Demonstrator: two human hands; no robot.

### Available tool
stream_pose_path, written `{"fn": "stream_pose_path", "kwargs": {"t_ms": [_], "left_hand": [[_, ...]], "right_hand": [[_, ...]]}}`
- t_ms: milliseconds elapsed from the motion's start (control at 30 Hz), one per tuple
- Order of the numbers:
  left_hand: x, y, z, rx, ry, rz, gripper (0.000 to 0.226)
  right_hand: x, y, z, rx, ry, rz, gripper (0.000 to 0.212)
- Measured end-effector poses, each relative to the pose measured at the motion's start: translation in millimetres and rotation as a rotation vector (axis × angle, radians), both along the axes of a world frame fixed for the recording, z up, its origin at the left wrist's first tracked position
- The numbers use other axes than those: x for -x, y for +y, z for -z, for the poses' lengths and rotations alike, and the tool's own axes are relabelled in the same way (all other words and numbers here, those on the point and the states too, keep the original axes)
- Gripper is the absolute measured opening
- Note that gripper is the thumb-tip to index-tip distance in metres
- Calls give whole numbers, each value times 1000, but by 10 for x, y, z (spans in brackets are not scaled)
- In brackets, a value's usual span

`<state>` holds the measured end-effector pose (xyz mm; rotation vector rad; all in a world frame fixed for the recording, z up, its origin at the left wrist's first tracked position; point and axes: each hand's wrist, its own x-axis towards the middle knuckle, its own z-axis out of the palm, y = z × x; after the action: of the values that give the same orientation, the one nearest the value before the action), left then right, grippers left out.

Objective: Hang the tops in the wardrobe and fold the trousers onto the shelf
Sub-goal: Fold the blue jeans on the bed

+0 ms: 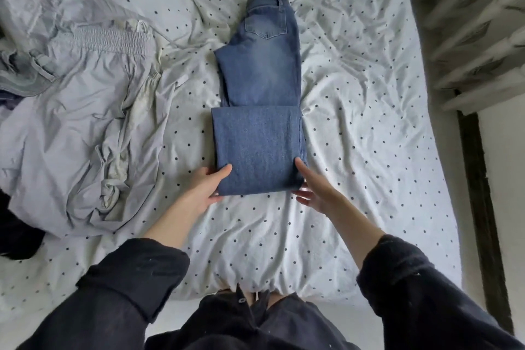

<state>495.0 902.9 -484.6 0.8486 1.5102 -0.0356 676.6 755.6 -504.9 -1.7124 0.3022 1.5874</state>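
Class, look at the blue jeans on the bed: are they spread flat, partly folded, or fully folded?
Partly folded. The jeans lie legs together, lower legs doubled up over themselves, while the waistband end is uncovered.

the scene was lit softly and evenly by cool, daylight-like light, and no hard shadows were cast; only faint shading was seen in the creases of the dotted sheet (355,99). no glare was recorded. the folded jeans (260,122) at the centre were rendered fairly sharp. strong motion blur was shown on the wooden slats (477,37) at the upper right. straight lines were bent towards the edges by the wide lens.
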Motion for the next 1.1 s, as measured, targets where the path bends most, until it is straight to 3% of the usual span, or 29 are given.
{"fn": "stream_pose_path", "kwargs": {"t_ms": [67, 233, 300, 533, 800, 967, 1100], "left_hand": [[-15, 37, -56, 12, -14, 12, 36], [-77, 103, -355, -39, -71, 43, 29], [-108, 92, -475, -72, -116, 37, 22], [-93, -129, -1006, -261, -261, 47, 32], [421, -495, -1297, -212, -322, 96, 13], [919, -816, -1281, -173, -264, 182, 16], [1403, -1121, -1128, -36, -179, 266, 19]], "right_hand": [[-65, 63, -55, 7, -35, -3, 48], [-244, 156, -398, 48, -32, -38, 19], [-264, 146, -535, 59, -19, -34, 18], [-111, -261, -1064, -44, 16, 49, 19], [342, -718, -1522, -108, -122, 20, 16], [895, -1145, -1561, -70, -131, 21, 18], [1370, -1527, -1413, 57, -109, -14, 22]]}}
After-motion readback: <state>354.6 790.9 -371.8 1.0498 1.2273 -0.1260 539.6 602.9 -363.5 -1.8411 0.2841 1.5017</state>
